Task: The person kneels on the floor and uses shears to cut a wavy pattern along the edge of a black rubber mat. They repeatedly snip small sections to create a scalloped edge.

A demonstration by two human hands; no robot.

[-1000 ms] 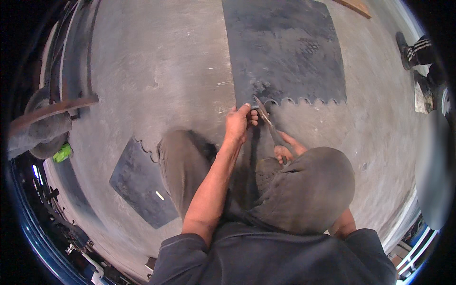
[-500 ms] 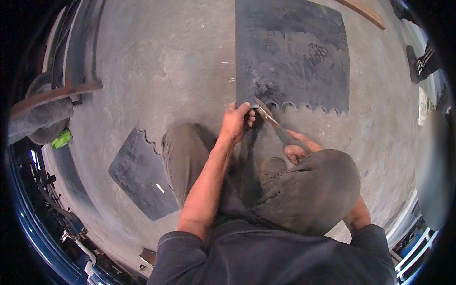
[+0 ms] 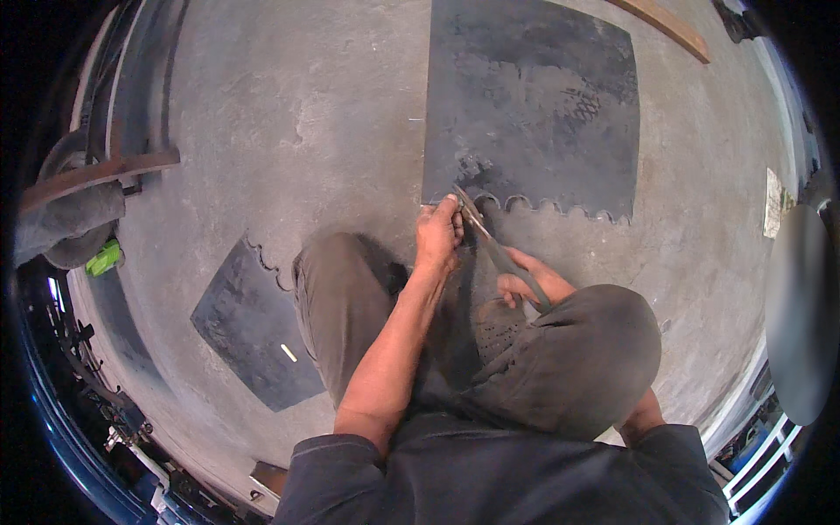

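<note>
A large dark rubber sheet (image 3: 534, 105) lies on the floor in front of me, its near edge cut into a row of rounded scallops. My left hand (image 3: 440, 234) pinches the sheet's near left corner between thumb and fingers. In my right hand (image 3: 525, 278) is a pair of long scissors (image 3: 497, 252), fingers around the handles. Their blades reach the sheet's edge just right of my left fingertips. To the left of my knee rests a smaller dark rubber piece (image 3: 254, 328), also scalloped along one edge. A short white stick (image 3: 289, 353), like chalk, lies on it.
A wooden plank (image 3: 667, 28) lies at the far right. A rusty brown bar (image 3: 105, 178) and a bright green item (image 3: 105, 257) are at the left. White railings (image 3: 761, 464) stand at the lower right, and a small box (image 3: 269, 477) sits near my left sleeve.
My right hand and the scissors have shifted slightly left, with the blades still at the sheet's edge. Another person's striped shoe at the right has gone from view.
</note>
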